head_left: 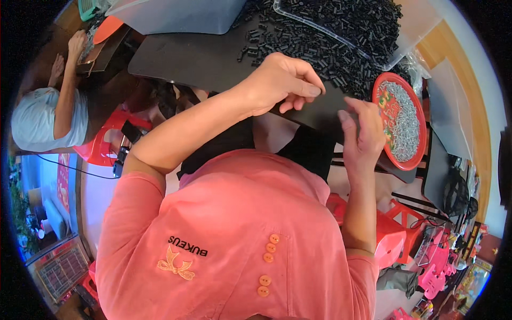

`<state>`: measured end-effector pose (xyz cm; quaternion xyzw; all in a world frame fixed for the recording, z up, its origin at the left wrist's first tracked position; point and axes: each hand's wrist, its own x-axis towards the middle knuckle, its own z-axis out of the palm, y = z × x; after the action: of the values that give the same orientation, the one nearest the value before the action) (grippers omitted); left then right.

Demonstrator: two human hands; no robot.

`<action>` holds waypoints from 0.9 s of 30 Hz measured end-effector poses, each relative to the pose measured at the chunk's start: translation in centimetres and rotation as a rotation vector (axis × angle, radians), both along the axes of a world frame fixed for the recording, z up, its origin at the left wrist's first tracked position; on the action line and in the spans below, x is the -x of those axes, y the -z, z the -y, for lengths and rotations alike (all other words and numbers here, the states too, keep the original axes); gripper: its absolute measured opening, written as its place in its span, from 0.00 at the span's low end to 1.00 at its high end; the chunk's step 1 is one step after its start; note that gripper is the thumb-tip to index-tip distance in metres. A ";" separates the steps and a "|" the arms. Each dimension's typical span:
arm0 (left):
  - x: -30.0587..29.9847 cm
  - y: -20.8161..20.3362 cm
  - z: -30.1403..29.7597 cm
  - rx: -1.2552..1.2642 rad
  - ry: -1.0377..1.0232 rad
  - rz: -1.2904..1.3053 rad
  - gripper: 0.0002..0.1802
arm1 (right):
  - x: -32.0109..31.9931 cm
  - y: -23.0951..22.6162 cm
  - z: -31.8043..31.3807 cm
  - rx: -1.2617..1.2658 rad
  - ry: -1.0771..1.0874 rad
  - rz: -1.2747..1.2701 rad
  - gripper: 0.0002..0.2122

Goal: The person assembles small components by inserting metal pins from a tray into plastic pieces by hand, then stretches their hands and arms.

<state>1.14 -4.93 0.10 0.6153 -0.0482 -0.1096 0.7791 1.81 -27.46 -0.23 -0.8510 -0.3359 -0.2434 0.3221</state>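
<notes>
Over the near edge of the dark table (186, 61), both my hands are raised a short way apart. My left hand (282, 82) is closed, with thumb and forefinger pinched together; anything between the tips is too small to make out. My right hand (364, 130) is curled, its thumb and forefinger tips close together, and I cannot make out what they hold. Just beyond my hands lies a heap of small black cylindrical pieces (314, 45). Beside my right hand sits a round red tray (423, 125) with many small silver metal pieces (405, 117).
A translucent plastic bin (181, 18) stands at the far left of the table. Another clear box (421, 26), at the far right, has black pieces in and before it. To the left, a person (50, 117) works at another table. Red stools (394, 237) stand at lower right.
</notes>
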 end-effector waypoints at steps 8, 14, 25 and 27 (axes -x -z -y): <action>-0.5 1.7 -0.4 0.123 -0.096 -0.012 0.08 | -1.3 0.5 -0.2 0.627 0.478 0.186 0.18; 0.0 2.2 -0.8 0.150 -0.084 0.043 0.08 | -3.4 0.1 -2.4 0.704 0.587 0.084 0.21; 0.6 2.4 -0.6 0.040 -0.029 0.110 0.06 | -7.6 -0.1 -5.3 0.717 0.418 0.039 0.11; 0.7 2.3 -0.5 0.017 -0.025 0.123 0.06 | -8.2 0.0 -5.3 0.678 0.385 0.037 0.11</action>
<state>0.40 -4.38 -2.24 0.6147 -0.0893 -0.0617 0.7812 9.98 -22.14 -0.24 -0.9520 -0.2372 -0.1900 -0.0355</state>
